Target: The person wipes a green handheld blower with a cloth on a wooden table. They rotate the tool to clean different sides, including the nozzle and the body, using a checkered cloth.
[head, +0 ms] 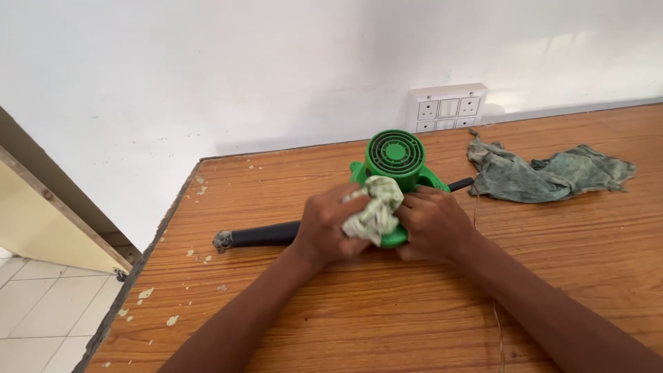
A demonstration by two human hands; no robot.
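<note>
A crumpled pale cloth (373, 209) is being pressed against the body of a green blower (394, 166), which is lying on its side on the wooden table (387, 311), near the table's far edge and roughly midway across the view. The blower's round grilled intake is being shown facing up toward the camera, and its black nozzle tube (259, 235) is being extended to the left across the table, flat on the surface, ending in a worn grey tip.

The cloth is being gripped by the left hand (324, 228), whose fingers are closed around the wad and are bearing it onto the lower part of the green housing. The housing is being steadied from the other side by the right hand (435, 224), whose fingers are curled against the casing and are touching the edge of the cloth; whether part of the cloth is also being pinched by this hand cannot be told.

A short black stub is being shown projecting from the blower's right side, and a thin cord is being run from that area down the table toward the near edge.

A second rag (545, 174), grey-green and rumpled, is lying well apart to the right. A white socket panel (447, 108) is being carried on the wall just behind the blower. Pale flakes are scattered along the table's left edge.
</note>
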